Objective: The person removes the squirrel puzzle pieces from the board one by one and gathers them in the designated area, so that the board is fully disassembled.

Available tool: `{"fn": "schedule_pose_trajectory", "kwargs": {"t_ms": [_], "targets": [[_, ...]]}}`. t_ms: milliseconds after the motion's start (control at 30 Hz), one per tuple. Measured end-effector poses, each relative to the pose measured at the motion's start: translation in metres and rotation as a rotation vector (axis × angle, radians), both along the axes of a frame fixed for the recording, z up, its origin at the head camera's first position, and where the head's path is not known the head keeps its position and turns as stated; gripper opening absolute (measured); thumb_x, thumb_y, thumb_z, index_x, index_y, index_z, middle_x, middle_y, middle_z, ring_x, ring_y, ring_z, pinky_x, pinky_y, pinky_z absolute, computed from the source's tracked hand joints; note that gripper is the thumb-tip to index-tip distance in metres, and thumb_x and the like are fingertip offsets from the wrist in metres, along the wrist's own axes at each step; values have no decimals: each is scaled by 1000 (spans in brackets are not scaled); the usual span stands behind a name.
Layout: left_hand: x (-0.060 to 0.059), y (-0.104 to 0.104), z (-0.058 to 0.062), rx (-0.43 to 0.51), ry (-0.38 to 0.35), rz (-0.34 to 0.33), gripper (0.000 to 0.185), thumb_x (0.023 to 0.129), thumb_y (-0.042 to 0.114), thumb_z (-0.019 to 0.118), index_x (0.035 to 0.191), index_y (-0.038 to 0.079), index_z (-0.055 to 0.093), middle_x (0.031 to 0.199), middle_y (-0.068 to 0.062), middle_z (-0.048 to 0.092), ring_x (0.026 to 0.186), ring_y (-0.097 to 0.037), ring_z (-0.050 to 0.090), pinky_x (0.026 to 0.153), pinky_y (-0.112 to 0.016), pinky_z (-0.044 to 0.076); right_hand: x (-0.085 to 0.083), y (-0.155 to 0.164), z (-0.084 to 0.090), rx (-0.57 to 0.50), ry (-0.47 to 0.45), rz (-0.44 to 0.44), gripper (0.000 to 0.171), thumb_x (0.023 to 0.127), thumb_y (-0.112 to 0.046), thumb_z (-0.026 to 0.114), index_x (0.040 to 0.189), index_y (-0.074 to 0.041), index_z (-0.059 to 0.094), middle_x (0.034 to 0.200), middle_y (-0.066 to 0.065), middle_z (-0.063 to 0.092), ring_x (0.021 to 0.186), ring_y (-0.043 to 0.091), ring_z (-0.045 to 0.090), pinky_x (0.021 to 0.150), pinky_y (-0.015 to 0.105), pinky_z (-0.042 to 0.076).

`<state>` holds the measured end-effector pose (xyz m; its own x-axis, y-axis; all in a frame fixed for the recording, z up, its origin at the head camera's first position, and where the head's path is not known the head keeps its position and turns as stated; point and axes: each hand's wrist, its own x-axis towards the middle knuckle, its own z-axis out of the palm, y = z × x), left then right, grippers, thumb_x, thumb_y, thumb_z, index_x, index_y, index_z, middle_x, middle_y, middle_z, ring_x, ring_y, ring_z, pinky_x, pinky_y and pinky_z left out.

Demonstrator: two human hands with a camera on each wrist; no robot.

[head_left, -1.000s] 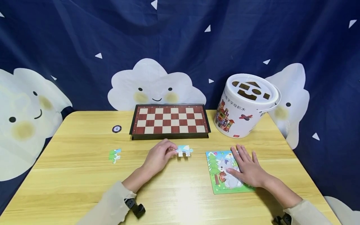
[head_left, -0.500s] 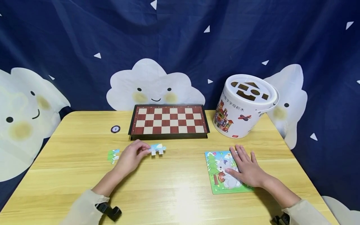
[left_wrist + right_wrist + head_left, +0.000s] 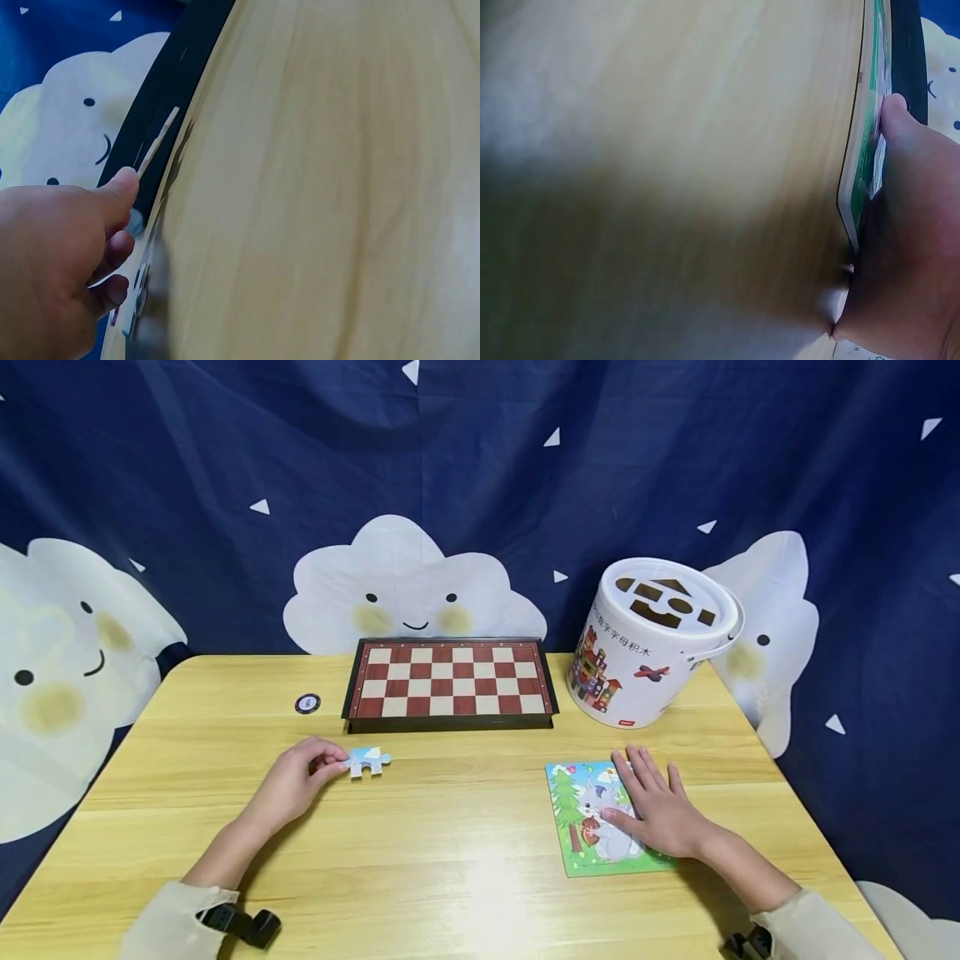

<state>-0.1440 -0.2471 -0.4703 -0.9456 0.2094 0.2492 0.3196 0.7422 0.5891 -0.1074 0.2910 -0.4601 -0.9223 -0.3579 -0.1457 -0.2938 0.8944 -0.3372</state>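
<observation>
Left hand fingers pinch puzzle piece; right hand flat on puzzle board.

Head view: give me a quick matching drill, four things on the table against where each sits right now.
Things:
1. loose piece
2. puzzle board
3. chessboard
4. bucket

Places:
A. back right of the table
B. pinched by the left hand
C. back centre
D. under the flat right hand

Pairs: 1-B, 2-D, 3-C, 4-A
</observation>
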Motion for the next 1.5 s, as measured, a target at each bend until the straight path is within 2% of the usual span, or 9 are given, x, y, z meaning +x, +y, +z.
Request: {"fn": "schedule_pose_trajectory", "kwargs": {"t_ms": [333, 567, 733, 833, 967, 1100, 1300, 1500], "targets": [[-1, -13, 2, -30, -39, -19, 7, 90, 3, 76, 94, 7, 72, 89, -1, 65, 78, -13, 54, 70, -30, 48, -2, -1, -2, -4, -9, 2, 91, 101, -57, 54, 163, -4, 13, 167, 26, 2, 153, 46, -2, 113, 73, -6], [-1, -16, 5, -47, -72, -35, 9, 89, 3, 77, 96, 7, 73, 88, 0, 62, 79, -14, 53, 70, -29, 48, -2, -2, -2, -5, -15, 4, 91, 100, -57, 55, 162, -4, 14, 167, 26, 2, 153, 46, -2, 113, 73, -6], [-2, -15, 9, -61, -52, -36, 11, 88, 5, 79, 97, 7, 73, 87, 1, 60, 79, -15, 52, 69, -29, 47, -1, -3, -2, 2, -11, 4, 91, 100, -57, 55, 162, -3, 15, 167, 26, 3, 153, 46, 0, 113, 73, -4], [-2, -8, 15, -54, -66, -66, 10, 90, 7, 77, 99, 6, 73, 86, 1, 59, 78, -14, 51, 68, -29, 46, -1, -2, -2, 14, 2, 3, 91, 100, -58, 55, 162, -3, 16, 167, 27, 6, 153, 47, 2, 113, 74, -2], [-3, 8, 23, -29, -114, -150, 9, 93, 9, 75, 101, 5, 73, 84, 3, 58, 77, -13, 50, 67, -27, 45, 0, -2, -1, 25, 22, 3, 92, 99, -58, 56, 161, -2, 19, 166, 27, 9, 152, 47, 6, 112, 75, 1], [-6, 34, 32, -19, -134, -250, 12, 95, 13, 74, 104, 5, 72, 84, 6, 59, 77, -10, 53, 70, -27, 49, 0, -2, 3, 4, 14, -1, 91, 99, -57, 57, 161, -3, 20, 166, 27, 11, 152, 48, 7, 112, 76, 2], [-11, 86, 50, -56, -160, -374, 21, 96, 20, 72, 112, 7, 72, 90, 9, 62, 82, -9, 55, 75, -29, 51, 0, 4, 8, -64, -1, 4, 91, 99, -52, 60, 161, -1, 16, 166, 29, 9, 152, 48, 5, 112, 75, 1], [-20, 144, 55, -97, -130, -480, 26, 96, 26, 73, 117, 11, 70, 101, 5, 68, 89, -8, 60, 79, -26, 53, 0, 15, 13, -72, 2, -2, 92, 100, -49, 61, 161, 0, 13, 165, 30, 7, 152, 49, 3, 112, 76, 0]]}}
